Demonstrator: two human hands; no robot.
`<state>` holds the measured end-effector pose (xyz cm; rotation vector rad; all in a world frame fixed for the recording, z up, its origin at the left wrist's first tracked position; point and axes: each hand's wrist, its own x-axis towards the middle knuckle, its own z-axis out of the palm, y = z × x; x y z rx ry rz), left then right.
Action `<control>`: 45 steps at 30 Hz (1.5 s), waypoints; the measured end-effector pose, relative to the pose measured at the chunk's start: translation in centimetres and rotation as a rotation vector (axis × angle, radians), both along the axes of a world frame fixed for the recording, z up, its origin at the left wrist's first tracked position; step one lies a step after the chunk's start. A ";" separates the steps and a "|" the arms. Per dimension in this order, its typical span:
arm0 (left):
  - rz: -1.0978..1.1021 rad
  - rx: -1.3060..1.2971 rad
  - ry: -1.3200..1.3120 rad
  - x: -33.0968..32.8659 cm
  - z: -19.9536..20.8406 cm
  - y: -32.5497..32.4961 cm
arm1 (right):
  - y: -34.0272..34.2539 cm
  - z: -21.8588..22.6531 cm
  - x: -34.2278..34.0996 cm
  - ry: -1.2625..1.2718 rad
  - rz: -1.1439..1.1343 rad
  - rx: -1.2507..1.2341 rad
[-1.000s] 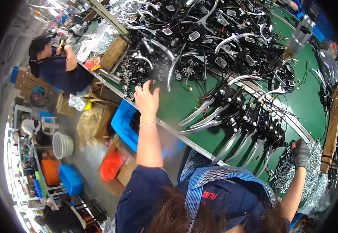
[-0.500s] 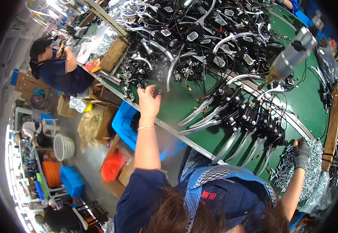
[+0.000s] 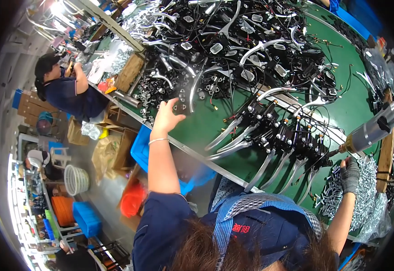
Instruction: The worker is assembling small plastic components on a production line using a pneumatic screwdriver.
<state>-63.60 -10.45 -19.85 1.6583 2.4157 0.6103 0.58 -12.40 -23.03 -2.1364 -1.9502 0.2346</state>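
Note:
My left hand (image 3: 167, 116) is over the near edge of the green table, thumb and fingers apart, with nothing visible in its grip. Just beyond its fingertips lie small metal clamp pieces (image 3: 182, 95). My right hand (image 3: 350, 177), in a grey fingerless glove, is at a heap of silver screws (image 3: 330, 205), its fingers curled; what they hold, if anything, is hidden. An electric screwdriver (image 3: 368, 133) is tilted just above that hand, its tip toward a row of brake lever assemblies (image 3: 276, 128) with black bodies and silver levers.
A large pile of wired brake levers (image 3: 233, 40) covers the far side of the table. A metal rail (image 3: 292, 101) crosses behind the row. A wooden bar (image 3: 385, 158) stands at right. Below the left edge is a blue bin (image 3: 140, 149). A co-worker (image 3: 72, 88) is at far left.
The screwdriver has come down and to the right, near my right hand. My left hand has shifted slightly left, its fingers opening wider. My right hand stays at the screws.

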 end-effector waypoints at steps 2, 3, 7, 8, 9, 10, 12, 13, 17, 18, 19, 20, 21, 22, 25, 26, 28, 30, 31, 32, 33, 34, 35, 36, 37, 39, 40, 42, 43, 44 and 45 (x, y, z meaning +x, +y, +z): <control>-0.078 -0.136 -0.062 -0.5 0.5 0.5 | -0.2 0.0 -0.2 0.003 -0.003 0.023; -0.118 -0.205 -0.093 -0.7 0.7 0.8 | -0.3 0.0 -0.4 0.005 -0.004 0.042; -0.127 -0.246 -0.071 -0.9 1.1 0.6 | -0.5 0.4 -0.9 -0.002 -0.009 0.067; -0.127 -0.245 -0.071 -0.8 1.0 0.6 | -0.4 0.4 -0.9 -0.007 -0.009 0.069; -0.125 -0.215 -0.064 -0.7 0.9 0.5 | -0.4 0.4 -0.9 -0.008 -0.008 0.070; -0.122 -0.185 -0.056 -0.6 0.7 0.4 | -0.4 0.3 -0.8 -0.004 -0.013 0.063; -0.120 -0.155 -0.048 -0.4 0.6 0.1 | -0.4 0.1 -0.8 0.005 -0.023 0.049; -0.113 -0.150 -0.050 -0.2 0.7 0.0 | -0.3 0.1 -0.9 0.006 -0.023 0.050; -0.079 -0.112 -0.055 0.5 1.0 0.0 | 0.0 0.6 -1.5 0.016 -0.035 0.051; -0.053 -0.089 -0.059 0.8 1.2 0.1 | 0.0 0.8 -1.6 0.005 -0.028 0.053; -0.035 -0.065 -0.067 1.3 1.1 0.3 | -0.1 1.0 -1.6 -0.009 -0.028 0.057; -0.055 -0.053 -0.069 1.6 1.0 0.5 | -0.3 1.3 -1.6 -0.023 -0.031 0.063; -0.025 -0.017 -0.008 1.8 0.7 0.6 | -0.3 1.6 -1.6 -0.027 -0.054 0.080; -0.004 0.025 0.048 2.1 0.4 0.8 | -0.4 1.6 -1.7 -0.025 -0.076 0.034; -0.029 0.030 0.148 2.2 -1.0 1.2 | -0.5 2.9 -2.9 -0.069 -0.184 -0.095; -0.018 0.039 0.171 2.0 -1.1 0.7 | -0.2 3.5 -4.0 -0.066 -0.186 -0.125; -0.002 0.023 0.183 1.8 -0.9 0.0 | -0.2 4.7 -5.1 -0.060 -0.234 -0.119; 0.023 0.022 0.176 2.1 -0.8 -0.1 | -0.3 4.8 -5.0 -0.027 -0.211 -0.212; 0.031 0.035 0.161 2.2 -0.6 -0.3 | -0.4 4.9 -4.9 -0.017 -0.231 -0.187; 0.036 0.046 0.145 2.4 -0.6 -0.3 | -0.5 4.9 -4.7 -0.011 -0.218 -0.183; 0.019 0.069 0.149 2.5 -0.6 -0.2 | -0.6 4.9 -4.6 -0.004 -0.201 -0.181; 0.018 0.103 0.130 2.5 -0.6 -0.4 | -0.7 4.9 -4.5 0.000 -0.176 -0.182; 0.014 0.136 0.110 2.7 -0.6 -0.3 | -0.9 5.0 -4.2 0.005 -0.188 -0.165; 0.006 0.152 0.112 2.9 -0.4 -0.3 | -1.0 5.1 -4.0 -0.004 -0.195 -0.161; 0.020 0.179 0.051 2.8 -0.6 -0.4 | -0.9 5.0 -4.1 -0.019 -0.194 -0.161; 0.056 0.233 -0.064 2.9 -0.5 -0.8 | -0.7 4.8 -4.3 -0.030 -0.183 -0.151; 0.065 0.244 -0.062 3.2 -0.1 -1.1 | -0.7 4.5 -4.2 -0.032 -0.188 -0.145; 0.043 0.380 -0.075 4.3 0.6 -2.0 | -0.8 4.2 -4.1 -0.039 -0.194 -0.132; 0.033 0.449 -0.082 5.0 0.7 -2.4 | -0.9 4.0 -4.0 -0.041 -0.182 -0.119; 0.050 0.462 -0.080 5.5 0.5 -2.8 | -1.0 3.6 -3.9 -0.036 -0.186 -0.102; -0.024 0.454 0.020 6.3 0.2 -3.2 | -1.0 3.3 -3.9 -0.033 -0.188 -0.085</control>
